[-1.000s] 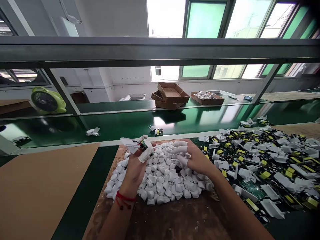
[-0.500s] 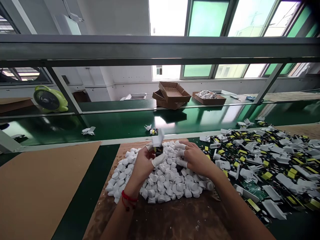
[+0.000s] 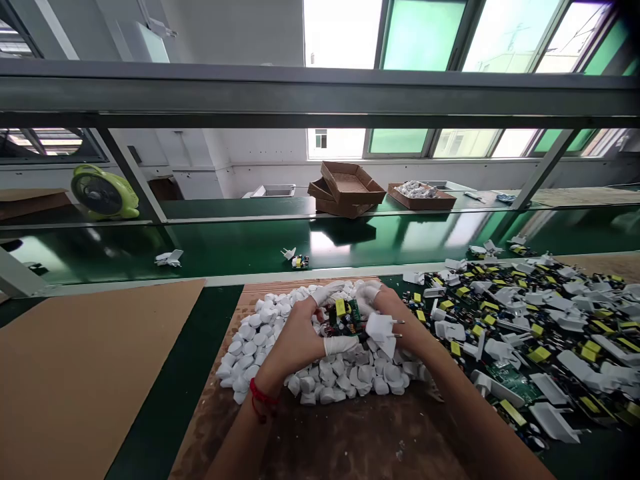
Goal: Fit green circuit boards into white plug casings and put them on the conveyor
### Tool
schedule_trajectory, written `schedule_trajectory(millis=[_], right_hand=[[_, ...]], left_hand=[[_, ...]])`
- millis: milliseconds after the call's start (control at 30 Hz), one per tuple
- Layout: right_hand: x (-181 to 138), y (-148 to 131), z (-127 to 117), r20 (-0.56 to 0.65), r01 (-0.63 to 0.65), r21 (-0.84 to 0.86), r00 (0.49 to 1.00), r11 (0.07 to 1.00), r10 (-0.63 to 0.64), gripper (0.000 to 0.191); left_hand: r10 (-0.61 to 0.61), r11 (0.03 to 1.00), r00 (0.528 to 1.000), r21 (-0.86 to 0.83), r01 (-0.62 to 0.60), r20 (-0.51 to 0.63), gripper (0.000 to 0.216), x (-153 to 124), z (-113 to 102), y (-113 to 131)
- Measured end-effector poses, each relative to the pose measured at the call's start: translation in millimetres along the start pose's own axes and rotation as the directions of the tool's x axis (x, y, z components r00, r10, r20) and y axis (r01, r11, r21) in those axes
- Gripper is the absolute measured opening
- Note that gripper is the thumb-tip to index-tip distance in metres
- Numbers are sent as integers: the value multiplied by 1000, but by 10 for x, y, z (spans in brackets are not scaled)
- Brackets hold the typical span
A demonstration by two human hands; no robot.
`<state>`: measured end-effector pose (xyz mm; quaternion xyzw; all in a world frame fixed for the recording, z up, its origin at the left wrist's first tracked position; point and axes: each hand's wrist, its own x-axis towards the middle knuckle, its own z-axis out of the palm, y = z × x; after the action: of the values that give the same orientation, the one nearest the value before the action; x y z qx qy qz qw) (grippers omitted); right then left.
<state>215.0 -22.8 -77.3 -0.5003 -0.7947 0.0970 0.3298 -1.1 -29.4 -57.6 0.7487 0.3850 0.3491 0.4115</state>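
My left hand [image 3: 303, 337] is closed on a small circuit board [image 3: 344, 317] with a yellow-topped part, held between thumb and fingers over the pile. A white plug [image 3: 383, 330] with two metal pins sits at the board's right end, its pins pointing right. My right hand [image 3: 387, 307] is just behind the plug, its fingers bent inward and partly hidden; what they grip I cannot make out. White covers show on fingers of both hands. Under and around them lies a heap of small white plastic caps [image 3: 333, 383] on a brown board [image 3: 310, 437].
At the right lies a wide heap of circuit boards with white plug parts [image 3: 530, 320]. Single pieces [image 3: 300, 261] rest on the green belt [image 3: 240, 247]. Brown cardboard [image 3: 100, 360] is at the left. Behind stand cardboard trays [image 3: 353, 187] and a green fan [image 3: 104, 193].
The board in my left hand has turned from upright to lying sideways, with the plug now to the right. My right hand has moved close behind it, its fingers more bent.
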Motion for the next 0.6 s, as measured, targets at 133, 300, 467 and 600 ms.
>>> schedule_trajectory(millis=[133,300,467,600], right_hand=[[-29,-25,-167,-301,-50,436,933,898,199,13],[-52,-120,-132,-181,16,861,943,508,278,30],[-78,-300,-46,-86,71,936,996,345,29,15],[-105,-358,-54,-74,73,918,997,390,-11,15]], left_hand=[[21,999,999,-33,-20,38,90,-16,-12,0],[65,989,984,-145,-41,165,94,-29,-3,65],[92,952,967,-306,-16,236,102,-32,1,90],[123,869,955,-494,28,271,109,-38,-9,73]])
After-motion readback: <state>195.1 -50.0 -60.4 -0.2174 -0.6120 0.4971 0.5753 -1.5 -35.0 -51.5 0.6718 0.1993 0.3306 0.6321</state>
